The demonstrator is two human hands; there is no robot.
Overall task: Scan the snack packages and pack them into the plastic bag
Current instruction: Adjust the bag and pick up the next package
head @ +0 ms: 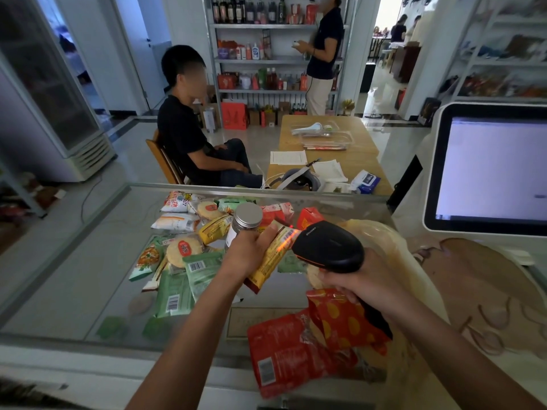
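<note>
The glass counter (74, 276) has its far edge running just behind the snack pile (189, 232) and its near edge close to the viewer. Its whole left side is bare glass, the widest open room. On the right, space is tight between the pile and the one screen (488, 167), where the plastic bag (414, 270) sits.

The left hand (251, 250) grips one yellow snack package (270, 258) above the middle of the counter, barcode turned right. The right hand (364, 279) is wrapped around the handle of one black scanner (328, 245), whose red line falls on that barcode. One silver-lidded jar (244, 223) shows just behind the left hand.

Two red packages (284, 353) lie at the bag's near side; whether inside its mouth I cannot tell. The pile holds two round cracker packs (184, 250).
</note>
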